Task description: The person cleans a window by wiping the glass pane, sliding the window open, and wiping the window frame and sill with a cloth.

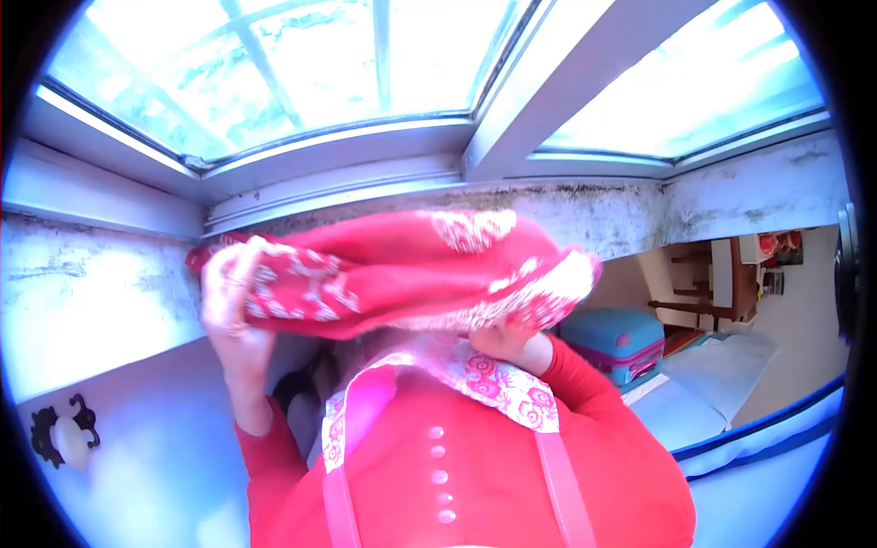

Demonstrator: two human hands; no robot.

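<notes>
A red cloth (402, 274) with white patterns is stretched across the view in front of the window, bunched in long folds. My left hand (233, 297) grips its left end, fingers wrapped over the edge. At the right, my right hand (505, 340) holds the cloth from below; the fabric covers most of its fingers. Beneath the cloth are my red buttoned top (402, 475) and an apron with a flowered edge (498, 384) and pink straps.
A barred window (320, 64) and its sill (338, 196) lie ahead, above a stained wall (585, 205). To the right are a blue and pink suitcase (617, 338) and wooden furniture (722, 283). A dark ornament (68, 434) is at the lower left.
</notes>
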